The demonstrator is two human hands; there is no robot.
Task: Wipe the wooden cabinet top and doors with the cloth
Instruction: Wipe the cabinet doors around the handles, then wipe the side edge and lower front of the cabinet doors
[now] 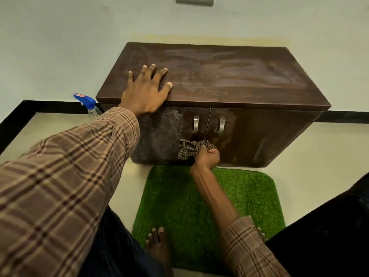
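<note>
A low dark wooden cabinet (pixel 229 80) stands against the pale wall, its top streaked with wipe marks. Both doors are closed, each with a metal handle (pixel 195 124) near the middle seam. My left hand (pixel 146 89) lies flat with fingers spread on the top's front left corner. My right hand (pixel 206 157) is shut on a crumpled checked cloth (pixel 188 148), pressed against the lower part of the left door (pixel 165 134) near the seam. A whitish film covers that door's left half.
A spray bottle (pixel 88 104) with a blue trigger head stands on the floor left of the cabinet. A green grass-like mat (pixel 249 196) lies in front, with my bare foot (pixel 157 248) on its near edge. A black skirting line runs along the wall.
</note>
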